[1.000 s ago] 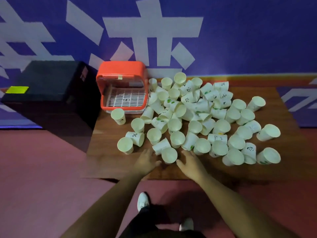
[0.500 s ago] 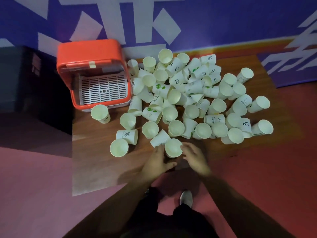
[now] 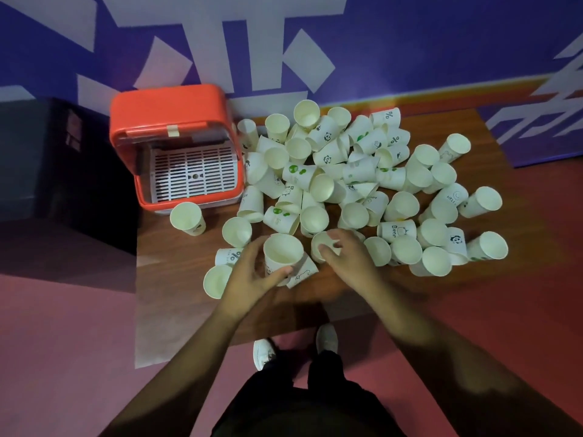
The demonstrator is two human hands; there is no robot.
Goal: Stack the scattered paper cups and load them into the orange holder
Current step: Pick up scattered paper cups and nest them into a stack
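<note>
Paper cups (image 3: 359, 171), white, small prints, left fingers (image 3: 252, 249) round an upright cup (image 3: 282, 249), right fingers (image 3: 342, 236) seemingly pinching another cup (image 3: 317, 244)

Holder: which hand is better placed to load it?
Likely left. The left hand grips an upright cup nearer the holder; the right hand, gripping a second cup, is farther away.

Cup (image 3: 282, 252) in my left hand (image 3: 249, 279): thin white paper, matt, small print on the side. Second cup (image 3: 315, 241) in my right hand (image 3: 350, 263): same paper. Pile of cups (image 3: 347, 171): same, insides plain matt. Holder (image 3: 167, 108): orange plastic, smooth, slight gloss. Its grid (image 3: 194, 175): white plastic, slotted. Tape (image 3: 173, 130) on it: papery, dull. Table (image 3: 176, 279): brown wood grain, low sheen. Floor (image 3: 63, 342): red, matt. Trousers (image 3: 299, 405): dark cloth.
</note>
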